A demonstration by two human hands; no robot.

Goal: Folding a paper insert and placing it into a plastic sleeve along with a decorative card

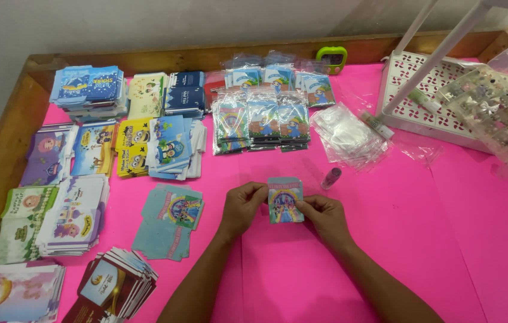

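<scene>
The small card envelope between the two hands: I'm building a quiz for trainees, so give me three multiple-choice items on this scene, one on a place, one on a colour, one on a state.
1. Where does the flat stack of teal printed cards lie?
A. To the left of the hands
B. Inside the white basket
C. On the wooden rim

2. What colour is the table cover?
A. Green
B. Pink
C. Grey

3. How is the small card envelope held?
A. Lying untouched on the table
B. In one hand only
C. Gripped by both hands at its edges

Answers:
1. A, the teal stack lies flat on the cover just left of the left hand.
2. B, bright pink shows across the whole surface.
3. C, the left hand pinches its left edge and the right hand its right edge.
</scene>
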